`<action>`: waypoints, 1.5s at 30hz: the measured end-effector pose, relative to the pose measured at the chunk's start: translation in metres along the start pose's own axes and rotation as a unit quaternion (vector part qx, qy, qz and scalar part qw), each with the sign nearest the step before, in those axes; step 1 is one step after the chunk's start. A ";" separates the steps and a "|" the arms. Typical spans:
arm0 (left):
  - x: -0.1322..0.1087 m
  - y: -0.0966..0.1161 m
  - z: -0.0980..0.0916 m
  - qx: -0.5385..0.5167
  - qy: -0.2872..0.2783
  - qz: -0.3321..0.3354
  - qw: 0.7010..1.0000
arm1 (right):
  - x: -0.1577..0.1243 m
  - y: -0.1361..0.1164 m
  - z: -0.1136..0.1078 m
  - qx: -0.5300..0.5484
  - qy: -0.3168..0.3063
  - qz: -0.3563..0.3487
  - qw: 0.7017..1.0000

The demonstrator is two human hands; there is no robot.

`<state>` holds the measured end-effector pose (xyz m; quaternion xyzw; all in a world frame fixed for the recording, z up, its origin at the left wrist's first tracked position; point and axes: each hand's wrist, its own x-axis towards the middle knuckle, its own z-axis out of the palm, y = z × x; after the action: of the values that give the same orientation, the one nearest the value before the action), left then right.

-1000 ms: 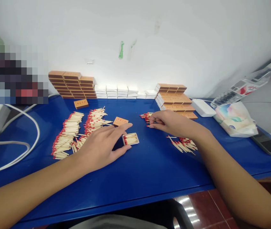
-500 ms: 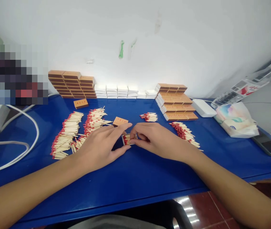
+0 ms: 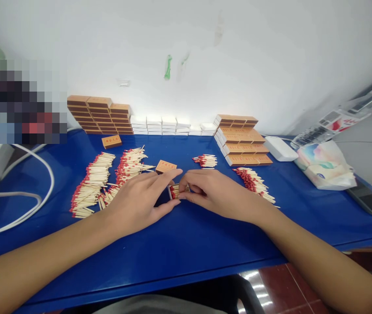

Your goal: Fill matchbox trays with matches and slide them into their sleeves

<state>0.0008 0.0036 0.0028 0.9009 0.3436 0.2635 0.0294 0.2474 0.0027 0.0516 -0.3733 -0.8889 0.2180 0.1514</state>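
Note:
A small white matchbox tray [image 3: 170, 195] with red-headed matches [image 3: 174, 190] in it lies on the blue table between my hands. My left hand [image 3: 143, 198] grips the tray's left end, thumb at the near side and fingers at the far side. The fingertips of my right hand [image 3: 202, 187] are pinched down on the matches inside and cover the tray's right part. Just beyond the tray lies an orange matchbox sleeve or box [image 3: 166, 166]; which one I cannot tell. Loose match piles [image 3: 91, 185] spread left of my left hand, with another pile [image 3: 254, 185] beyond my right forearm.
Brown matchboxes [image 3: 99, 114] are stacked at the wall on the left, white trays [image 3: 161, 124] in the middle, orange boxes [image 3: 243, 139] to the right. A tissue pack [image 3: 325, 168] and a white box [image 3: 280, 148] sit at right. White cables [image 3: 50, 174] loop at left.
Both hands keep almost the same pose at the tray. The view has shifted very slightly; no object has visibly moved.

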 end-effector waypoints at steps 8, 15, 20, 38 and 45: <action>0.000 0.001 0.000 0.002 0.010 0.005 1.000 | -0.006 0.038 -0.026 -0.064 0.102 0.049 0.991; -0.001 0.001 0.002 0.009 0.002 -0.004 1.000 | -0.006 0.073 -0.044 -0.156 0.064 0.129 0.977; -0.001 0.002 0.003 0.016 0.004 0.001 1.000 | -0.007 0.071 -0.042 -0.131 0.022 0.143 0.981; -0.001 0.003 0.000 0.003 -0.005 -0.007 1.000 | -0.010 0.062 -0.045 -0.097 -0.026 0.159 0.982; 0.000 0.003 -0.001 0.007 -0.005 -0.008 1.000 | -0.010 0.063 -0.047 -0.101 -0.035 0.172 0.979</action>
<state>0.0024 0.0012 0.0040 0.8995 0.3526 0.2565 0.0274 0.3122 0.0475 0.0588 -0.5259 -0.8337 0.1631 0.0421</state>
